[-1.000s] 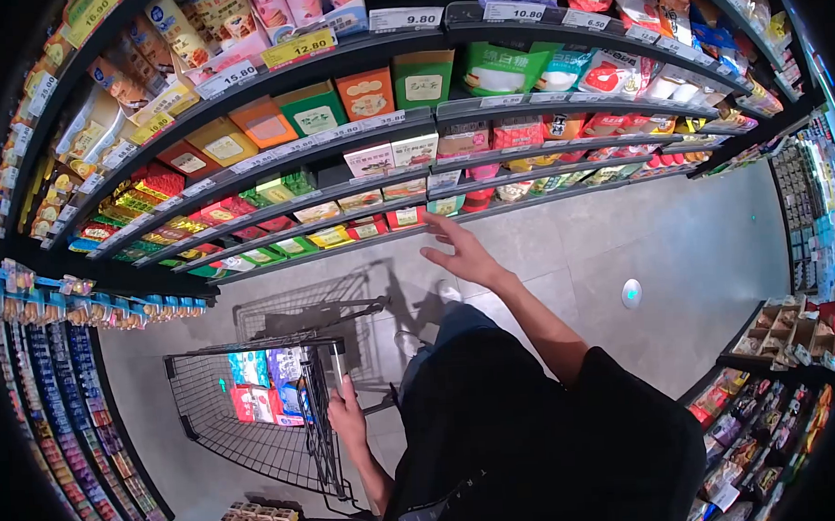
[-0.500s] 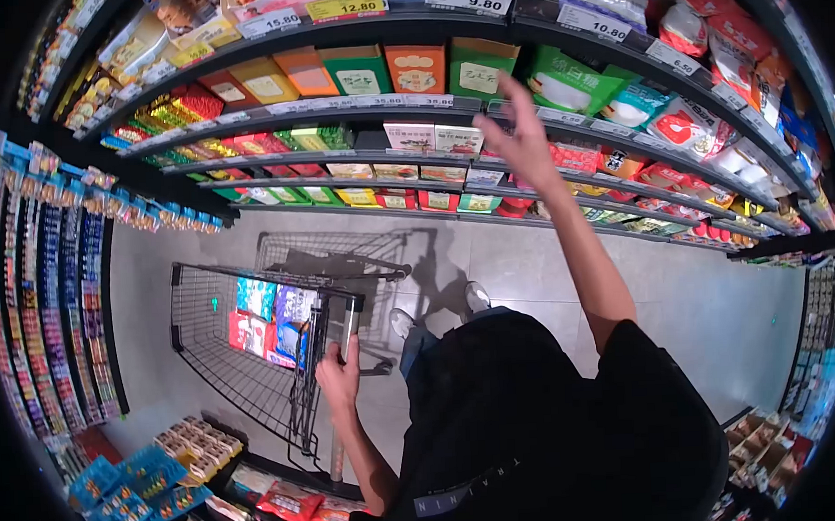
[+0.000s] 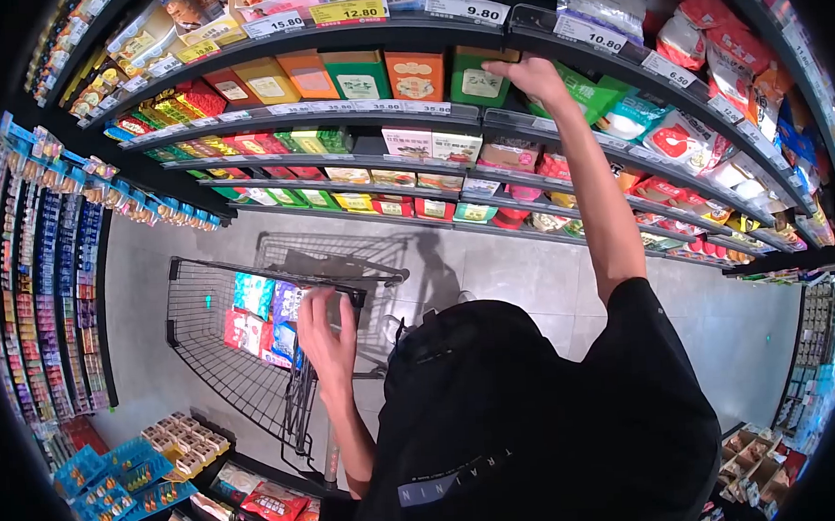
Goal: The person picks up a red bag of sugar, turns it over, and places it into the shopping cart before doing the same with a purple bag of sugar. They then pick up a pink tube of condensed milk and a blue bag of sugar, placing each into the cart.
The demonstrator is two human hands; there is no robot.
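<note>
My right hand (image 3: pixel 528 75) is up at the shelf, at the right edge of a green box (image 3: pixel 481 83) with a pale label. One digit lies across the box's front, and the others are partly hidden around its edge. A green bag (image 3: pixel 573 93) sits just right of that hand. My left hand (image 3: pixel 327 337) is raised over the handle end of the shopping cart (image 3: pixel 219 362), holding nothing, its fingers apart. Inside the cart lie several bags, among them a teal bag (image 3: pixel 252 294) and a red-and-white bag (image 3: pixel 244 331).
Orange boxes (image 3: pixel 416 75) and other cartons stand left of the green box. A shelf edge with price tags (image 3: pixel 467 7) runs above them. Hanging goods (image 3: pixel 59 276) line the left side. Blue trays (image 3: pixel 120 483) and red bags (image 3: pixel 274 502) are at the lower left.
My right hand has moved from in front of the shelf to the green box. My left hand has come off the cart handle and risen, its fingers spreading.
</note>
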